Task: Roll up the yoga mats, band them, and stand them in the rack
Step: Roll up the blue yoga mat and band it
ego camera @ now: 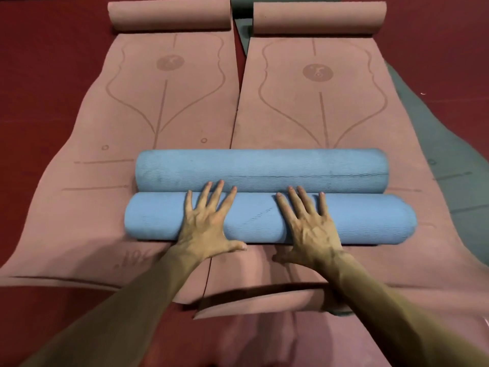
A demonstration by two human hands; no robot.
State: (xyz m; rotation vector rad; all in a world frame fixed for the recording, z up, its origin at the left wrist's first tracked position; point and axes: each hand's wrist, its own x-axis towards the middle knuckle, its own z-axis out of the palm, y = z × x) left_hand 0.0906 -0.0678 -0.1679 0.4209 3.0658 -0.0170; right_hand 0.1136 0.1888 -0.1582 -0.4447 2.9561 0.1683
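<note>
Pressing flat on the near blue roll [370, 221], both palms down! The left hand [209, 226] sits at 9 o'clock of the roll's middle and the right hand [309, 226] at 3 o'clock. The fingers [216, 193] are straight and spread wide, their tips reaching the seam where the far blue roll [264, 168] touches it at 12 o'clock. Both thumbs sit at the roll's 6 o'clock edge. The two blue rolls lie crosswise over the left pink mat [132, 115] and right pink mat [291, 123], flat side by side on the red floor [39, 75]. Each pink mat's 12 o'clock end is curled up. A grey mat [428, 133] peeks out at 3 o'clock.
</note>
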